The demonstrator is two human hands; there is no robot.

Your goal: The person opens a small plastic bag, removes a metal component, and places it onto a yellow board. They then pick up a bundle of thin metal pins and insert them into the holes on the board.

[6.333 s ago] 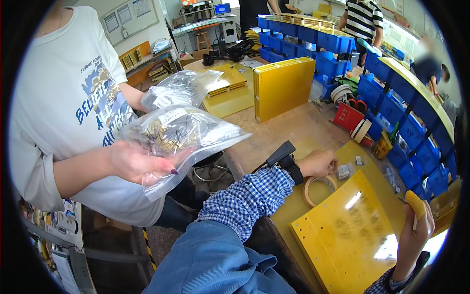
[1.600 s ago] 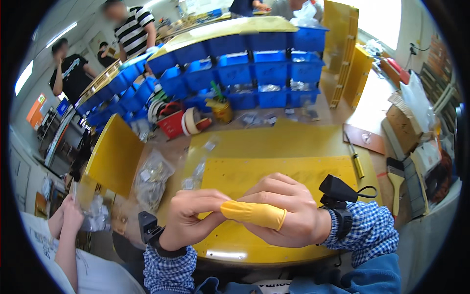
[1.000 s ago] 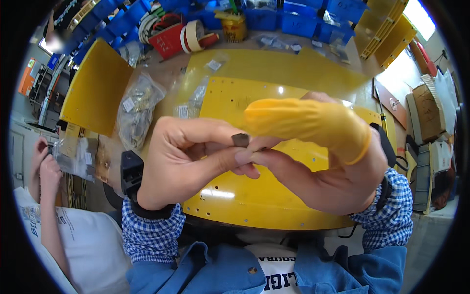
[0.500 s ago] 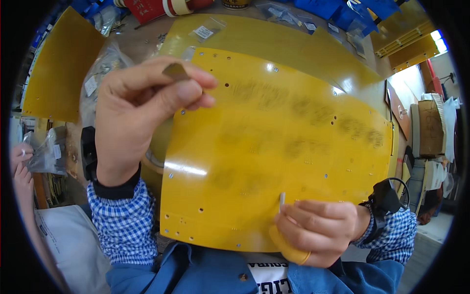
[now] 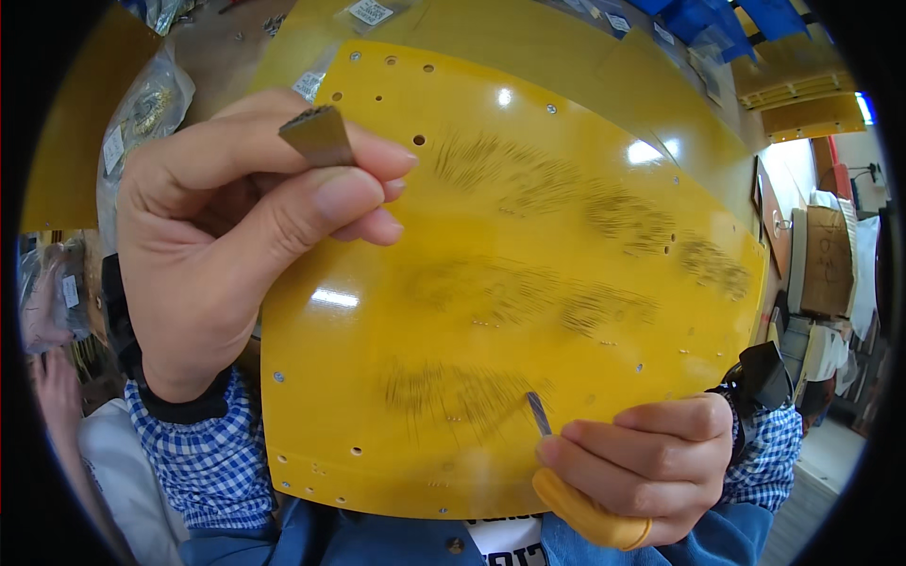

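A small olive-brown piece (image 5: 321,139) with a dark, rough upper end is pinched between the thumb and fingers of my left hand (image 5: 208,217), raised over the left part of a large yellow panel (image 5: 321,415). At the panel's lower right, my right hand (image 5: 651,453) is closed on a slim grey metal rod (image 5: 538,413), its tip pointing up and left over the surface. A yellow finger cot (image 5: 590,517) covers one finger of that hand. Patches of fine dark lines, like thin wires, spread across the panel, with screws and holes near its edges.
Clear plastic bags (image 5: 146,113) of small parts lie at the left. Blue bins (image 5: 703,28) stand at the back right. Farther right is a cardboard box (image 5: 823,259). Another person's hand (image 5: 58,391) shows at the left edge.
My view is nearer the panel, and the dark lines show more sharply. My left hand appears larger and lower left, with the brown piece turned; my right hand sits further right and lower.
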